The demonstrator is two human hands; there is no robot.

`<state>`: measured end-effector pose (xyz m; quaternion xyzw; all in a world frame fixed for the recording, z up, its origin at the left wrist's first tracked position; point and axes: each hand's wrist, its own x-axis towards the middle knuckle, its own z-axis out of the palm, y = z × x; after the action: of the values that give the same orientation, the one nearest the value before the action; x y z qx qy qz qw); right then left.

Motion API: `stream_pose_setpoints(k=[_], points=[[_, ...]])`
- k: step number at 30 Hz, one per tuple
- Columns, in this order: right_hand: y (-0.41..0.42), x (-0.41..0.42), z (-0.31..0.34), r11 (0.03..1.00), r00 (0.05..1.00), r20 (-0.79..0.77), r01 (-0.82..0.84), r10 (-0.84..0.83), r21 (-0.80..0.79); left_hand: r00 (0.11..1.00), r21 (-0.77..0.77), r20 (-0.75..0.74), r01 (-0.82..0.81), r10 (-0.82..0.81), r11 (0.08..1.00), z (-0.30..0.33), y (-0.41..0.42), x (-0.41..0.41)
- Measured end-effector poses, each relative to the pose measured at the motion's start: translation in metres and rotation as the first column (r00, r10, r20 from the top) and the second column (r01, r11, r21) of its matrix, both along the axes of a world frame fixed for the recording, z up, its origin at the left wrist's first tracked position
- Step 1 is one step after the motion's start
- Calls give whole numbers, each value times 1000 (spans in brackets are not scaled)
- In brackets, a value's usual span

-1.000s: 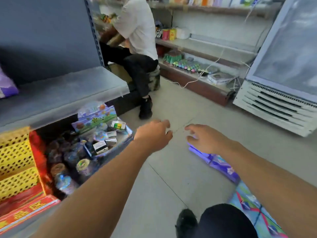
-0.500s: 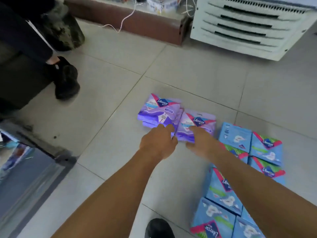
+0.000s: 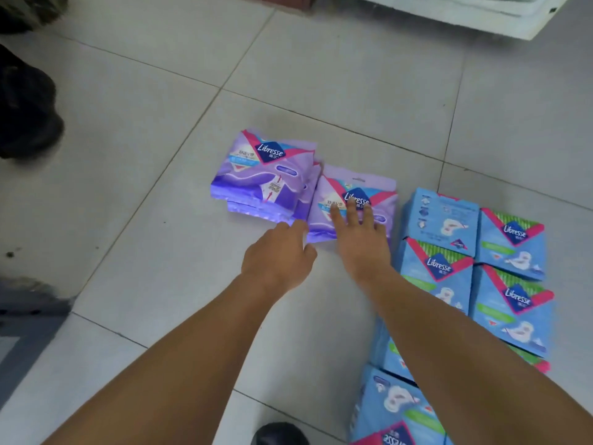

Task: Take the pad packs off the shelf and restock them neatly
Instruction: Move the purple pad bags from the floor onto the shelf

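Floor (image 3: 321, 65): pale square tiles with dark joints are seen across nearly the whole view; every pack is laid on it.
White unit (image 3: 449, 14): a white slatted base is seen at the top edge, well apart from the packs.
Blue packs (image 3: 510, 303): a block of light-blue pad packs is laid flat at the right, set edge to edge in two columns; the nearest ones are partly hidden by the right forearm.
Left purple stack (image 3: 260, 175): several purple pad packs are piled unevenly, the edges of the lower ones showing beneath the top pack.
Right purple pack (image 3: 340, 200): one purple pack is laid just right of that stack and touches it, with the blue block just beside its other edge; whether more lie beneath it cannot be told.
Right hand (image 3: 359, 239): the fingers are held straight and spread, and the palm is laid flat on the right purple pack.
Left hand (image 3: 279, 255): it is held at the near left corner of the same pack, the fingers loosely bent and the fingertips met with the pack's edge; nothing is clasped.
Dark shoe (image 3: 25, 114): a blurred black shoe is seen at the left edge.
Near shoe (image 3: 279, 435): a dark toe is seen at the bottom edge.
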<state>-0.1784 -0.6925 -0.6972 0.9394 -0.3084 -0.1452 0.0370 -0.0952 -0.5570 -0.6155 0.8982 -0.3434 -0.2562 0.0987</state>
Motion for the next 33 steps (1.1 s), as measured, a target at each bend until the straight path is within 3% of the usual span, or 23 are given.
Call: stream_pose_setpoints(k=[3, 8, 12, 14, 18, 22, 25, 29, 30, 32, 33], points=[[12, -11, 5, 998, 999, -10, -49, 48, -26, 1000, 10, -16, -23, 23, 1000, 3, 7, -2], [41, -37, 37, 995, 981, 167, -99, 100, -16, 975, 15, -140, -171, 171, 985, 17, 32, -8], [74, -48, 83, 976, 897, 384, -206, 219, -74, 835, -32, -410, -416, 368, 909, 52, 61, -20], [95, -42, 111, 952, 815, 493, -279, 304, -125, 719, -177, -580, -570, 383, 802, 79, 77, -27], [140, -14, 184, 890, 686, 580, -422, 439, -174, 522, -349, -764, -829, 380, 438, 147, 127, -29], [192, 17, 274, 734, 536, 662, -679, 524, -31, 490, -463, -802, -871, 341, 162, 223, 207, -19], [245, 28, 335, 678, 498, 784, -722, 371, 138, 523, -547, -780, -836, 343, 29, 279, 281, -17], [323, 40, 406, 551, 539, 841, -690, -42, 469, 567, -650, -721, -753, 398, -102, 345, 376, -35], [343, 42, 423, 451, 608, 780, -660, -150, 601, 578, -667, -714, -733, 395, -135, 358, 398, -41], [384, 45, 451, 153, 770, 589, -569, -246, 808, 594, -685, -715, -702, 369, -195, 382, 440, -55], [403, 45, 461, 101, 789, 575, -568, -217, 817, 603, -693, -711, -687, 361, -218, 393, 460, -61]])
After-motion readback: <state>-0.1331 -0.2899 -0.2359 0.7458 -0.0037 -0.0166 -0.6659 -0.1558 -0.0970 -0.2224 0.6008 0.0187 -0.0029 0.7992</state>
